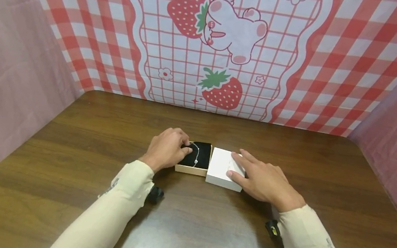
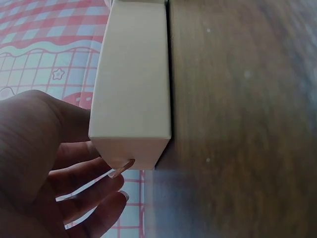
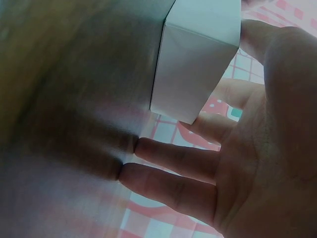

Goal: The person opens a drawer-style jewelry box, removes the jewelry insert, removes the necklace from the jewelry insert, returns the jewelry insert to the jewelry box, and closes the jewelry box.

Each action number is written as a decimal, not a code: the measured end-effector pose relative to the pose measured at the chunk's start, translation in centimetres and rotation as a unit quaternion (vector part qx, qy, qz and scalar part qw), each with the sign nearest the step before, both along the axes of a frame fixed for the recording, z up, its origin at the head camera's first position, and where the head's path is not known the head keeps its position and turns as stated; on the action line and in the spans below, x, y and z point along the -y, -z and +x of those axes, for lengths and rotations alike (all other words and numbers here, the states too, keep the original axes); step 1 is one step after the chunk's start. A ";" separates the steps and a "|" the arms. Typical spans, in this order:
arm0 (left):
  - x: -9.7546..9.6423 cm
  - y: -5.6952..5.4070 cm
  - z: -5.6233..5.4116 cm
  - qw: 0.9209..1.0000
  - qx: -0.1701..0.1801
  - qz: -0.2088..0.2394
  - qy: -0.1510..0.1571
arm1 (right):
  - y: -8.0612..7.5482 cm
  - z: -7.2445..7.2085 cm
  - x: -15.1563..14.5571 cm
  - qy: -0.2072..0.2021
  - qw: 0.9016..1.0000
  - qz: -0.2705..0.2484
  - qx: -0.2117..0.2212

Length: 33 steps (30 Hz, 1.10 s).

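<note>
A small cream-sided jewelry box (image 1: 191, 170) with a black cushion (image 1: 204, 155) lies uncovered on the table. On the cushion is a thin silver bracelet (image 1: 197, 157) with a small charm. My left hand (image 1: 167, 147) holds the box at its left end, thumb over the cushion near the bracelet's end and fingers at the end wall (image 2: 143, 151). Directly to the right sits a white box (image 1: 220, 164), its smooth side facing the right wrist view. My right hand (image 1: 265, 179) rests on it with thumb and index finger on top; two outer fingertips (image 3: 143, 178) touch the table.
Brown wood-grain table (image 1: 103, 135) spreads around both boxes. Behind it hangs a red-and-white checked cloth (image 1: 315, 73) with strawberry prints, and pink curtains (image 1: 8, 68) close off both sides. Dark wrist cameras (image 1: 155, 195) sit under the cream sleeves.
</note>
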<state>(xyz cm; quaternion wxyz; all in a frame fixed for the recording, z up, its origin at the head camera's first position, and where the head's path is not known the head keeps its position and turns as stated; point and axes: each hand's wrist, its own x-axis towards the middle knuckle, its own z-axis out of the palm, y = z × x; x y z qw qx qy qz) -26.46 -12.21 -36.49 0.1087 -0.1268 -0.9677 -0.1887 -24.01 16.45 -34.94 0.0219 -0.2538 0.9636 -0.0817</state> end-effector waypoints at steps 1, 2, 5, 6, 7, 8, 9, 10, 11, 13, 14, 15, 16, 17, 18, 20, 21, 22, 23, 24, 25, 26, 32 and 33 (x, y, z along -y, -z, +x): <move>0.0 0.0 0.0 1.000 0.001 0.001 -0.001 | 0.0 0.0 0.0 0.000 1.000 -0.001 0.001; 0.0 0.0 0.0 1.000 0.000 0.002 -0.001 | 0.0 0.0 0.0 0.000 1.000 -0.001 0.002; 0.1 0.0 -0.1 1.000 -0.006 0.007 -0.005 | 0.0 0.0 0.0 0.001 1.000 0.000 0.004; 0.1 0.0 -0.1 1.000 -0.008 0.008 -0.006 | 0.0 0.0 0.0 0.001 1.000 0.000 0.005; 0.1 0.0 -0.1 1.000 -0.010 0.010 -0.008 | 0.0 0.0 0.0 0.001 1.000 0.001 0.004; 0.1 0.0 -0.1 1.000 -0.013 0.012 -0.009 | 0.0 0.0 0.0 0.001 1.000 0.001 0.004; 0.1 0.0 -0.1 1.000 -0.015 0.014 -0.010 | 0.0 0.0 0.0 0.002 1.000 0.002 0.004; 0.1 0.0 -0.1 1.000 -0.016 0.015 -0.011 | 0.0 0.0 0.0 0.002 1.000 0.002 0.005; 0.0 0.0 -0.1 1.000 -0.017 0.017 -0.011 | 0.0 0.0 0.1 0.002 1.000 0.002 0.005; 0.0 -0.1 -0.1 1.000 -0.019 0.021 -0.013 | 0.0 0.0 0.1 0.003 1.000 0.001 0.007; 0.0 -0.1 -0.1 0.999 -0.021 0.024 -0.014 | 0.0 0.0 0.1 0.004 1.000 0.000 0.008; 0.0 -0.1 -0.2 0.999 -0.020 0.027 -0.016 | 0.0 0.0 0.1 0.005 1.000 0.000 0.009; 0.0 -0.1 -0.2 0.999 -0.021 0.031 -0.018 | -0.1 0.0 0.1 0.005 1.000 -0.001 0.010; 0.1 -0.1 -0.2 0.999 -0.021 0.034 -0.020 | -0.1 0.0 0.1 0.006 1.000 -0.001 0.011; 0.1 -0.1 -0.2 0.999 -0.022 0.038 -0.022 | -0.1 0.0 0.1 0.007 1.000 -0.001 0.012; 0.1 -0.1 -0.3 0.998 -0.024 0.045 -0.027 | -0.1 0.0 0.1 0.009 1.000 -0.001 0.014; 0.1 -0.1 -0.3 0.998 -0.026 0.048 -0.029 | -0.1 0.0 0.1 0.010 1.000 0.000 0.015; 0.2 -0.1 -0.3 0.998 -0.027 0.050 -0.030 | -0.1 0.0 0.1 0.010 1.000 0.001 0.015; 0.2 -0.1 -0.3 0.998 -0.029 0.052 -0.030 | -0.1 -0.1 0.1 0.011 1.000 0.001 0.015; 0.2 -0.1 -0.3 0.998 -0.030 0.055 -0.031 | 0.0 -0.1 0.1 0.011 1.000 0.002 0.015; 0.2 -0.2 -0.3 0.997 -0.031 0.057 -0.030 | 0.0 -0.1 0.1 0.011 1.000 0.002 0.014; 0.2 -0.2 -0.3 0.997 -0.030 0.060 -0.030 | 0.0 -0.1 0.1 0.011 1.000 0.002 0.014; 0.1 -0.3 -0.2 0.996 -0.027 0.082 -0.034 | 0.0 -0.1 0.0 0.009 1.000 0.001 0.014; 0.0 -0.4 -0.2 0.995 -0.027 0.086 -0.035 | 0.0 -0.1 0.0 0.009 1.000 0.001 0.014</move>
